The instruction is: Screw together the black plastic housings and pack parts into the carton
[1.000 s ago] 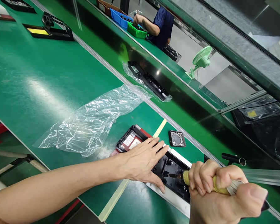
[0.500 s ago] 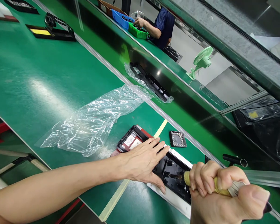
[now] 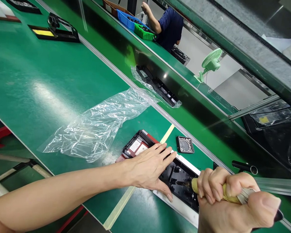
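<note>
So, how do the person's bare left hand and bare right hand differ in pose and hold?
Pose: the bare left hand lies flattened, fingers spread, across the long black plastic housing; the bare right hand is curled into a grip.
Hold: the left hand has no tool; the right hand holds a yellow-handled tool.
Shared: both are ungloved and at the housing.

No legible txt: print on white label [image 3: 135, 145] in blk housing [image 3: 131, 141] too small to read.
</note>
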A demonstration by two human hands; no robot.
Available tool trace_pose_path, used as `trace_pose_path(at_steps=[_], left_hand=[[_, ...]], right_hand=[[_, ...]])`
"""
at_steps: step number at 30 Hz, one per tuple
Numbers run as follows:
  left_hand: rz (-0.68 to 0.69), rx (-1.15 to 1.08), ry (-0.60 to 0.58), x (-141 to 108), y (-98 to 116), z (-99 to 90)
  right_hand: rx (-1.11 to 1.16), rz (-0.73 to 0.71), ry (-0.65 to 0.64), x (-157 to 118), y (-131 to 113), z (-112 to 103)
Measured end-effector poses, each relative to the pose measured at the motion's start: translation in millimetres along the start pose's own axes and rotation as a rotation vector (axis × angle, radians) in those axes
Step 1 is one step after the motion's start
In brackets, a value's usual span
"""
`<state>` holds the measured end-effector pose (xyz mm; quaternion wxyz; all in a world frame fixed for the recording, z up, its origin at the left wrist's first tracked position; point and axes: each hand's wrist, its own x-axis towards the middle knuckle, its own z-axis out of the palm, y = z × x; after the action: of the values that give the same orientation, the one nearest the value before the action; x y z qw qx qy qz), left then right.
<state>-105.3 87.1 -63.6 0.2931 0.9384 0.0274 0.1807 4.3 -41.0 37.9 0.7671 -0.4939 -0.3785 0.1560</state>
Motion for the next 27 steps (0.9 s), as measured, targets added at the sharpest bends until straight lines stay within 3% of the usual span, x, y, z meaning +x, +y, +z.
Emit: trace_pose_path(at_steps=[27], left_hand=[[0.0, 0.007, -0.026, -0.3, -0.8, 2.8]], right_hand=[[-0.015, 0.022, 0.001, 0.9, -0.6, 1.4]])
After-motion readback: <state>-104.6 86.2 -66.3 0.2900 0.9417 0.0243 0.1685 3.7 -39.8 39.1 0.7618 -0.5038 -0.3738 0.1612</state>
